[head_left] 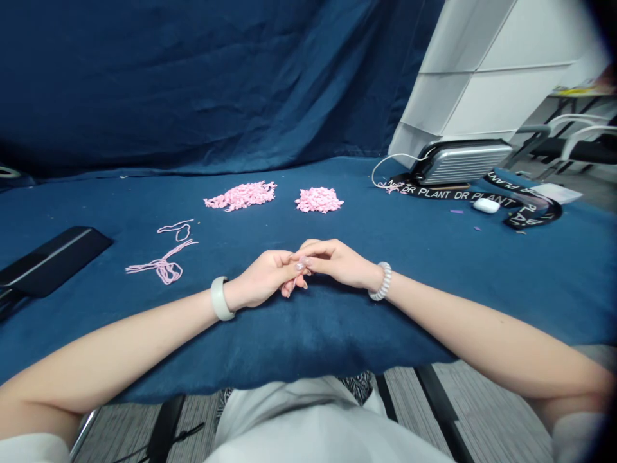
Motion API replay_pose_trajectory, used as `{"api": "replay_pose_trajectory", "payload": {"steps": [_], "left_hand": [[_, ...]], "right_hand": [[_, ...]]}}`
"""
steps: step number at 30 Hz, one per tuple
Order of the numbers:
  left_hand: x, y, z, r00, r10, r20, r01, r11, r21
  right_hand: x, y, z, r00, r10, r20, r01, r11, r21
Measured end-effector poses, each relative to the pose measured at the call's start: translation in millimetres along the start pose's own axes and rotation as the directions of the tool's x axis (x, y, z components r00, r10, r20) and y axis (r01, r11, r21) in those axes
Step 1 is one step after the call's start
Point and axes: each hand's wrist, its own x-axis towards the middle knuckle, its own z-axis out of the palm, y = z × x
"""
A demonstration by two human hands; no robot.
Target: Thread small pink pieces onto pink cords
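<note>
My left hand (264, 276) and my right hand (337, 260) meet fingertip to fingertip over the blue cloth near the table's front edge. Both are curled into pinches around a small pink piece (301, 263) that barely shows between the fingers. A pale band sits on my left wrist and a white spiral tie on my right. Two heaps of pink pieces lie farther back, the left heap (241, 195) and the right heap (319, 199). Loose pink strings (162, 265) lie to the left.
A black flat case (51, 259) lies at the left edge. At the back right stand a silver case (460, 161), a black lettered strap (482, 195) and a small white earbud case (486, 205). A blue cloth hangs behind the table (482, 270).
</note>
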Motion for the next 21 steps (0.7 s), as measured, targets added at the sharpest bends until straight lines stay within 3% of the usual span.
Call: {"api": "replay_pose_trajectory", "payload": {"steps": [13,21], "left_hand": [[-1.6,6.5,2.2,0.997,-0.063,0.046,0.06,0.996,0.06],[2.7,1.4,1.7,0.997,-0.072,-0.032,0.069,0.993,-0.091]], "right_hand": [[-0.7,-6.0,6.7,0.999,0.04,-0.014,-0.04,0.999,0.0],[-0.6,-7.3,16.6,0.961,-0.027,-0.274,-0.036,0.975,-0.221]]}}
